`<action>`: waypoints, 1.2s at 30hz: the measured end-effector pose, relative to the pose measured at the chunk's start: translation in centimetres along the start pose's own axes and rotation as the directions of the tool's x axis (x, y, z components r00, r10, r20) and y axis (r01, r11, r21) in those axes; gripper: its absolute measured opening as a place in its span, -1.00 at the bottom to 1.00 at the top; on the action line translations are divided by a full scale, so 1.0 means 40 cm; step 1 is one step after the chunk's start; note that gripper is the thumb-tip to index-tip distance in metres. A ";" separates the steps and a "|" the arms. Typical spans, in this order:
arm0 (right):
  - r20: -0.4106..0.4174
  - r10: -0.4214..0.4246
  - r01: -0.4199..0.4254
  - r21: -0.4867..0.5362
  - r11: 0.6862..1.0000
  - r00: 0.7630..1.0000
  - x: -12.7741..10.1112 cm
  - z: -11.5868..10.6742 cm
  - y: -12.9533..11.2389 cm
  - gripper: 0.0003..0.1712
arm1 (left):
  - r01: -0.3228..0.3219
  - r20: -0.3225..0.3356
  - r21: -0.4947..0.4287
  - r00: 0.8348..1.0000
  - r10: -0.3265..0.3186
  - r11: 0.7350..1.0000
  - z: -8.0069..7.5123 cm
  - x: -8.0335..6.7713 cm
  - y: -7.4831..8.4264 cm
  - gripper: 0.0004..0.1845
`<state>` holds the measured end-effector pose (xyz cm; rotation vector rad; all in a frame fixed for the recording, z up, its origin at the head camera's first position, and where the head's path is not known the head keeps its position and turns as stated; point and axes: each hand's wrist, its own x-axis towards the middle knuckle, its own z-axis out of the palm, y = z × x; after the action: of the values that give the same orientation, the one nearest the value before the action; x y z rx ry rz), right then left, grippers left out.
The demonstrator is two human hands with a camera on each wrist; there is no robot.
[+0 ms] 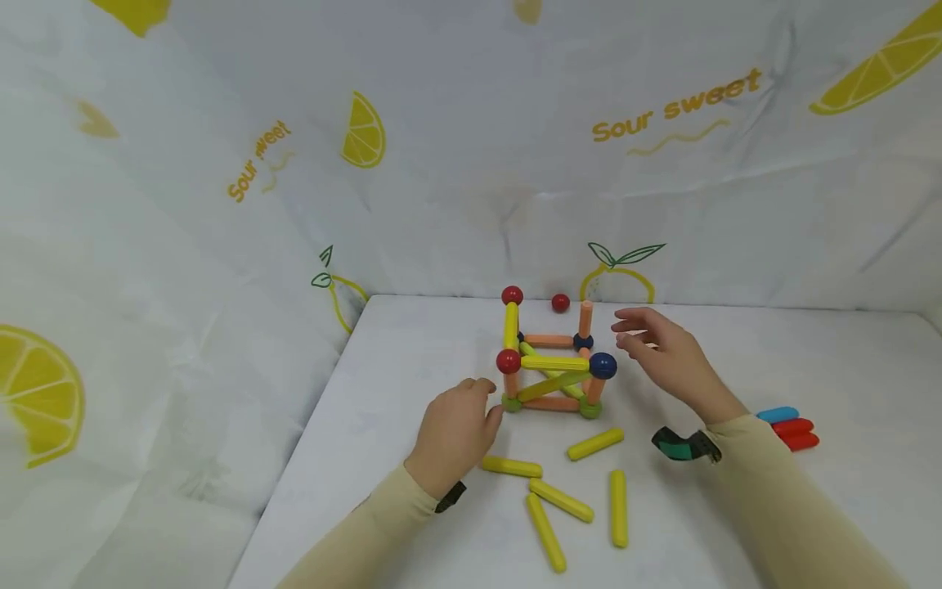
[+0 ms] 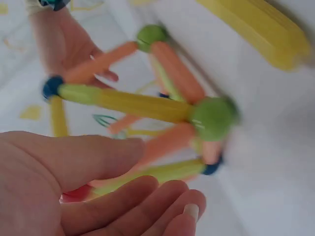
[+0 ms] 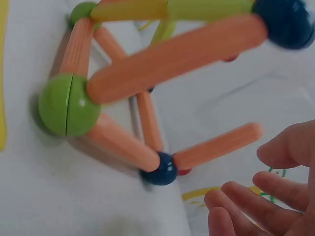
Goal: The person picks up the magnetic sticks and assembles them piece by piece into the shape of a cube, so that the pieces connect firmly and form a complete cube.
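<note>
On the white table [image 1: 412, 343], walled in by lemon-print cloth [image 1: 147, 245], the left hand [image 1: 452, 429] rests just beside the near-left corner of a cube frame of rods and balls [image 1: 552, 360], its fingers loosely bent and holding nothing, the fingertips close to the near-left green ball [image 1: 511, 402]; the head view does not show whether they touch it. The frame stands at the table's middle: red balls [image 1: 509, 361] top its left uprights, a yellow rod [image 1: 555, 362] spans the near top edge to a dark blue ball [image 1: 603, 365], and orange rods [image 1: 552, 403] form the base. The far-right orange upright [image 1: 585, 317] carries no ball. A loose red ball [image 1: 561, 303] lies behind the frame. Five loose yellow rods [image 1: 562, 500] lie scattered in front, between the two sleeves. The right hand [image 1: 662, 352] hovers just right of the frame, fingers spread and relaxed, gripping nothing, apart from the blue ball. Further right lie a green-and-black object [image 1: 680, 444], which I cannot identify, and a blue stick and two red ones [image 1: 791, 428] side by side. The left wrist view, blurred, shows the open palm [image 2: 74, 187] under the frame's corner and the other hand beyond it; the right wrist view shows the base's green ball [image 3: 66, 105] as two joined halves, and the fingertips [image 3: 246, 196] clear of the capless orange rod [image 3: 216, 146].
</note>
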<state>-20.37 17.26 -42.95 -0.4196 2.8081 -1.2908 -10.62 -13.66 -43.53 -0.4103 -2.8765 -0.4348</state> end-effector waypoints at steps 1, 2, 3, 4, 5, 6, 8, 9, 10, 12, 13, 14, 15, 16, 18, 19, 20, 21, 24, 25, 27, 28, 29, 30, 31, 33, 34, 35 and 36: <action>0.033 0.025 -0.024 -0.018 1.000 0.999 0.023 0.001 0.017 -0.41 | 0.047 0.038 -0.046 0.998 -0.045 0.998 0.009 0.008 -0.015 -0.69; 0.066 0.047 -0.045 -0.033 0.998 0.997 0.045 0.005 0.032 -0.39 | 0.093 0.084 -0.093 0.993 -0.085 0.991 0.019 0.017 -0.027 -0.67; 0.098 0.062 -0.058 -0.045 0.997 0.993 0.066 0.012 0.047 -0.38 | 0.133 0.136 -0.138 0.984 -0.114 0.981 0.032 0.026 -0.038 -0.65; 0.131 0.076 -0.070 -0.048 0.996 0.988 0.084 0.022 0.060 -0.36 | 0.165 0.182 -0.183 0.974 -0.132 0.969 0.044 0.034 -0.047 -0.64; 0.161 0.083 -0.076 -0.050 0.996 0.984 0.101 0.032 0.071 -0.36 | 0.194 0.222 -0.226 0.964 -0.144 0.954 0.054 0.041 -0.054 -0.63; 0.190 0.089 -0.082 -0.046 0.996 0.978 0.115 0.042 0.080 -0.35 | 0.217 0.255 -0.258 0.955 -0.150 0.941 0.064 0.047 -0.061 -0.63; 0.239 0.107 -0.103 -0.029 0.994 0.965 0.133 0.061 0.097 -0.34 | 0.251 0.305 -0.303 0.940 -0.156 0.919 0.083 0.057 -0.067 -0.63; 0.258 0.116 -0.115 -0.020 0.993 0.959 0.139 0.070 0.104 -0.34 | 0.257 0.316 -0.315 0.936 -0.154 0.914 0.090 0.061 -0.069 -0.64; 0.273 0.127 -0.129 -0.012 0.992 0.954 0.142 0.077 0.108 -0.35 | 0.263 0.325 -0.323 0.933 -0.155 0.909 0.093 0.063 -0.071 -0.65; 0.290 0.141 -0.145 -0.009 0.989 0.947 0.144 0.086 0.112 -0.38 | 0.276 0.345 -0.334 0.926 -0.156 0.901 0.097 0.069 -0.074 -0.65; 0.290 0.143 -0.146 -0.010 0.989 0.946 0.143 0.087 0.113 -0.40 | 0.279 0.352 -0.339 0.923 -0.153 0.898 0.096 0.072 -0.076 -0.65; 0.287 0.139 -0.141 -0.014 0.990 0.948 0.141 0.086 0.113 -0.42 | 0.280 0.359 -0.342 0.921 -0.151 0.897 0.095 0.076 -0.079 -0.65; 0.281 0.134 -0.134 -0.020 0.991 0.950 0.138 0.083 0.113 -0.44 | 0.282 0.366 -0.346 0.919 -0.148 0.895 0.094 0.080 -0.081 -0.65; 0.272 0.127 -0.125 -0.027 0.992 0.954 0.134 0.078 0.113 -0.45 | 0.284 0.374 -0.352 0.916 -0.144 0.892 0.092 0.086 -0.085 -0.64; 0.261 0.114 -0.108 -0.038 0.993 0.958 0.124 0.068 0.111 -0.47 | 0.287 0.380 -0.353 0.914 -0.144 0.890 0.089 0.100 -0.094 -0.64; 0.257 0.105 -0.096 -0.044 0.994 0.961 0.117 0.062 0.110 -0.47 | 0.291 0.381 -0.348 0.913 -0.149 0.891 0.088 0.109 -0.099 -0.63; 0.254 0.095 -0.085 -0.052 0.995 0.963 0.110 0.057 0.110 -0.48 | 0.297 0.384 -0.343 0.910 -0.156 0.891 0.086 0.118 -0.105 -0.63; 0.256 0.085 -0.073 -0.054 0.996 0.963 0.102 0.052 0.110 -0.49 | 0.302 0.386 -0.341 0.908 -0.160 0.890 0.084 0.127 -0.111 -0.63; 0.246 0.067 -0.048 -0.079 0.996 0.967 0.059 0.034 0.114 -0.54 | 0.319 0.406 -0.330 0.898 -0.171 0.889 0.081 0.158 -0.121 -0.62; 0.242 0.056 -0.035 -0.090 0.995 0.969 0.044 0.029 0.115 -0.56 | 0.322 0.415 -0.327 0.893 -0.171 0.889 0.081 0.170 -0.124 -0.61; 0.239 0.049 -0.026 -0.102 0.994 0.970 0.013 0.022 0.114 -0.58 | 0.321 0.430 -0.326 0.888 -0.163 0.889 0.082 0.193 -0.131 -0.59; 0.235 0.049 -0.024 -0.109 0.994 0.971 -0.001 0.021 0.112 -0.58 | 0.320 0.435 -0.325 0.886 -0.159 0.890 0.083 0.204 -0.134 -0.58; 0.238 0.045 -0.018 -0.114 0.993 0.970 -0.014 0.019 0.110 -0.59 | 0.315 0.437 -0.326 0.886 -0.153 0.891 0.085 0.214 -0.138 -0.56; 0.241 0.046 -0.018 -0.116 0.993 0.970 -0.025 0.019 0.108 -0.59 | 0.311 0.439 -0.330 0.887 -0.147 0.891 0.088 0.224 -0.141 -0.55; 0.244 0.044 -0.015 -0.119 0.993 0.969 -0.035 0.021 0.104 -0.59 | 0.310 0.440 -0.339 0.887 -0.141 0.888 0.090 0.233 -0.144 -0.54; 0.250 0.044 -0.014 -0.122 0.992 0.967 -0.051 0.026 0.096 -0.62 | 0.305 0.438 -0.368 0.890 -0.126 0.878 0.096 0.249 -0.149 -0.52; 0.252 0.042 -0.011 -0.124 0.992 0.967 -0.058 0.030 0.092 -0.64 | 0.303 0.439 -0.381 0.891 -0.117 0.874 0.100 0.256 -0.151 -0.50; 0.255 0.038 -0.006 -0.124 0.992 0.966 -0.064 0.034 0.088 -0.66 | 0.302 0.441 -0.394 0.891 -0.110 0.868 0.104 0.262 -0.152 -0.49; 0.256 0.036 -0.005 -0.120 0.993 0.966 -0.069 0.038 0.084 -0.68 | 0.300 0.443 -0.403 0.890 -0.103 0.864 0.108 0.268 -0.153 -0.48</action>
<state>-18.29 18.91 -46.74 -0.5198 2.6680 -0.9863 -23.22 -15.33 -46.58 -0.2856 -3.2147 -1.2312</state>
